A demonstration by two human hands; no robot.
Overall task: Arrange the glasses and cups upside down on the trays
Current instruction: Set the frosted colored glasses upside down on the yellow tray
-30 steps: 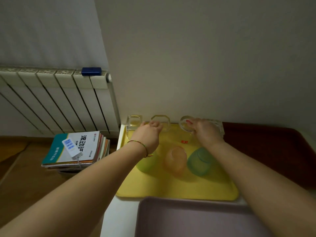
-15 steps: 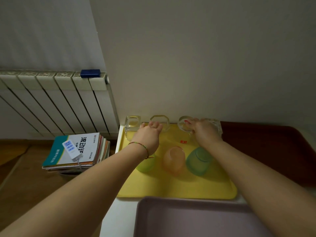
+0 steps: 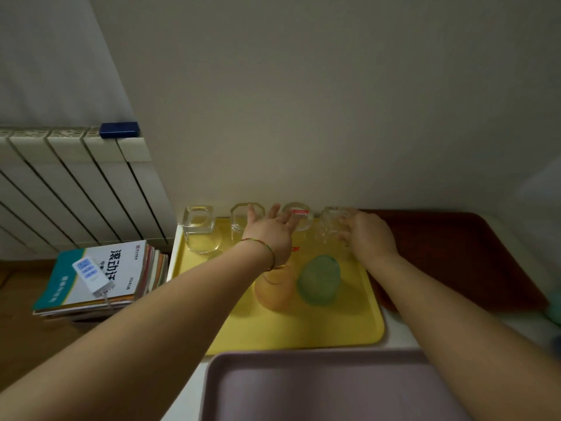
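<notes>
Glasses stand in a row along the far edge of the yellow tray (image 3: 303, 332) in the middle of the frame: a square glass (image 3: 198, 230), an eight-sided glass (image 3: 239, 221), a round glass (image 3: 300, 220) with a red label too blurred to read, and a patterned glass (image 3: 331, 226) at the right end. The left grip (image 3: 267, 232), a thin bracelet (image 3: 264, 248) on its wrist, is released, fingers spread in front of the eight-sided and round glasses. The right grip (image 3: 368, 238) is grasping the patterned glass, fingers curled against its side. Lower on the yellow tray an orange cup (image 3: 274, 294) and a green cup (image 3: 318, 279) sit just beside each other. A dark red tray (image 3: 455, 253) lies at right and a mauve tray (image 3: 334, 390) at the bottom, on a white table (image 3: 403, 332). At lower left, a stack of books (image 3: 121, 278) shows large Chinese characters and "2024"; a white remote (image 3: 91, 273) lies on it.
</notes>
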